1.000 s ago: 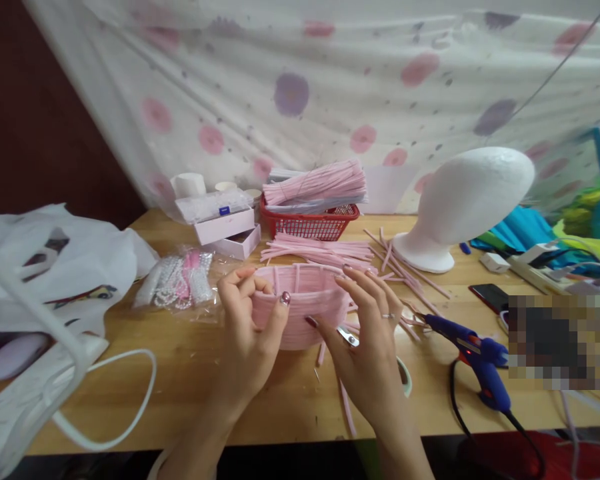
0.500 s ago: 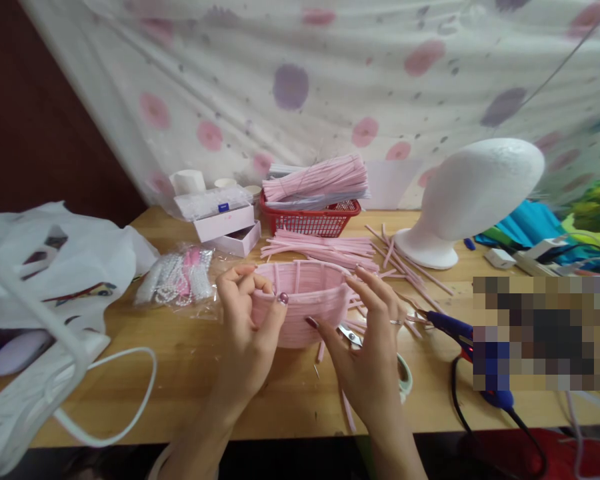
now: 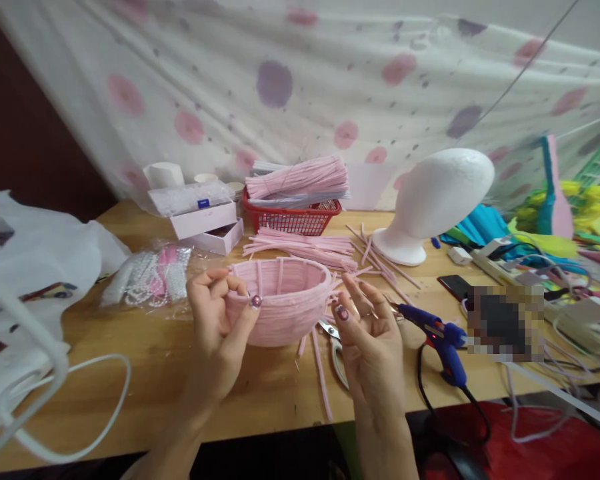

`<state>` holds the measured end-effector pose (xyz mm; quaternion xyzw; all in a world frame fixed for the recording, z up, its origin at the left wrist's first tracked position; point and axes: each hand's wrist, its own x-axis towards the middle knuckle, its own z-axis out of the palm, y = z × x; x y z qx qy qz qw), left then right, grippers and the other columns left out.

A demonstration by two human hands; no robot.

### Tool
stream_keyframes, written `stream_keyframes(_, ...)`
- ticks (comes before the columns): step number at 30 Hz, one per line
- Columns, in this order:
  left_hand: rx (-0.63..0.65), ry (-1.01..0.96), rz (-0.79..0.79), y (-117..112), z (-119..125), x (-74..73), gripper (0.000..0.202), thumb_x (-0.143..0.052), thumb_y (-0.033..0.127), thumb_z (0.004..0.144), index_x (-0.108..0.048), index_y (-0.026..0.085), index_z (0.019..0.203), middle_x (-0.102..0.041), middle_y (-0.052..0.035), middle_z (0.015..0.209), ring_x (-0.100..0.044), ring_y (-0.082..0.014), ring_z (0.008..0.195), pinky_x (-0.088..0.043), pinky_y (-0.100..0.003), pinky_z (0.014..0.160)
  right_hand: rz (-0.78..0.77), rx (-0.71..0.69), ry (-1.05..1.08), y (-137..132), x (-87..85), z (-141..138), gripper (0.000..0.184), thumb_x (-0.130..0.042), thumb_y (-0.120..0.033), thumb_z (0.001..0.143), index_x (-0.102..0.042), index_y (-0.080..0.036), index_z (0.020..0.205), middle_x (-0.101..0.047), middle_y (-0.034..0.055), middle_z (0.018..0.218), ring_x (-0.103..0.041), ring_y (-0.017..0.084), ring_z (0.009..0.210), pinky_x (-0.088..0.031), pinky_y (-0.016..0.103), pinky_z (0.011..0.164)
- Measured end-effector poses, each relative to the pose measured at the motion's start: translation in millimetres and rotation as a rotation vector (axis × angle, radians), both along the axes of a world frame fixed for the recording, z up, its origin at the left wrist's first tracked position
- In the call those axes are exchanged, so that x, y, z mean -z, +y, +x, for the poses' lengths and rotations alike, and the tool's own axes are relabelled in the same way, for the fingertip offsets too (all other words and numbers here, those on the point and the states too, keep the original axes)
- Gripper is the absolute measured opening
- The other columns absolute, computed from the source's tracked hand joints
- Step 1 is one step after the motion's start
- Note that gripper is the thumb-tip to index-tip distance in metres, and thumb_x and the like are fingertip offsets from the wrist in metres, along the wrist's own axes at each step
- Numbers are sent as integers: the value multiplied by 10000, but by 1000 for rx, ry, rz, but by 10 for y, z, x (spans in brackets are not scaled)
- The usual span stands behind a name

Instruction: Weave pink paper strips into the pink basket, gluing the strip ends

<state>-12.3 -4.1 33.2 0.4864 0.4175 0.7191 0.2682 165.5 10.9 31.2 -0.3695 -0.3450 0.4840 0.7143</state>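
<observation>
A small pink woven bowl [image 3: 285, 307] made of fuzzy pink stems sits above the wooden table [image 3: 130, 373]. My left hand [image 3: 215, 327] grips its near left rim, thumb outside and fingers curled over the edge. My right hand [image 3: 367, 337] hovers just right of the bowl with fingers loosely spread, holding nothing and not touching the bowl. Loose pink stems [image 3: 320, 373] trail from under the bowl toward the table's front edge.
Scissors [image 3: 335, 347] lie under my right hand. A blue glue gun [image 3: 437, 337] rests to the right, a white foam head [image 3: 433, 200] behind it. A red basket [image 3: 293, 217] of pink stems, pink boxes [image 3: 203, 220], a bead packet [image 3: 153, 280] and a white bag [image 3: 25, 267] stand around.
My right hand has come off the bowl's right side and drawn back toward me. The left hand keeps its hold. The view has shifted to the right.
</observation>
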Motion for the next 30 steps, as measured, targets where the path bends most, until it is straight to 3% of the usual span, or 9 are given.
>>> stream_keyframes(4, 14, -2, -4, -20, 7, 5, 373, -675, 162, 898, -469, 267, 1191, -564, 22, 893, -550, -166, 844, -429, -330, 767, 9, 45, -68, -4, -35, 17, 362, -991, -241, 619, -741, -230, 881, -850, 71, 1021, -826, 215, 831, -678, 286, 709)
stream_keyframes(8, 11, -11, 2, -26, -7, -11, 376, -676, 150, 889, -474, 267, 1184, -559, 31, 855, -522, -156, 778, -424, -321, 712, 6, -42, -157, -61, -97, 143, 314, -1021, -250, 587, -755, -209, 750, -830, 43, 764, -822, 217, 715, -696, 283, 691)
stream_keyframes(12, 35, 10, 10, -23, -20, -14, 396, -708, 154, 873, -479, 272, 1175, -568, 38, 839, -536, -161, 784, -428, -334, 729, -9, -233, -301, -107, -114, 248, 305, -983, -372, 678, -740, -196, 733, -753, 11, 595, -735, 178, 511, -643, 267, 527)
stream_keyframes(17, -6, -23, 15, -20, 23, 5, 396, -712, 185, 862, -487, 266, 1178, -549, 28, 863, -527, -166, 796, -434, -345, 737, -140, -554, -386, -137, -40, 336, 347, -849, -503, 839, -742, -177, 895, -710, -17, 559, -657, 117, 430, -525, 182, 431)
stream_keyframes(20, -20, -23, 15, -16, 41, 11, 389, -718, 209, 857, -482, 270, 1161, -541, 34, 846, -525, -167, 775, -436, -351, 732, -174, -631, -286, -148, 3, 465, 340, -869, -467, 833, -751, -187, 985, -785, 20, 695, -748, 149, 563, -612, 230, 560)
stream_keyframes(23, -8, -17, 18, -11, 24, 13, 394, -720, 206, 856, -476, 273, 1157, -542, 39, 842, -530, -170, 774, -426, -357, 739, -145, -503, -115, -137, 28, 587, 411, -980, -357, 703, -758, -218, 1020, -836, 38, 820, -814, 203, 747, -677, 346, 770)
stream_keyframes(30, 52, 37, 5, 31, -97, 78, 438, -742, 201, 858, -458, 272, 1183, -558, 43, 866, -547, -171, 781, -404, -351, 729, -77, -286, 81, -61, 151, 536, 452, -1019, -251, 606, -794, -246, 998, -847, 30, 867, -832, 251, 898, -586, 517, 1099)
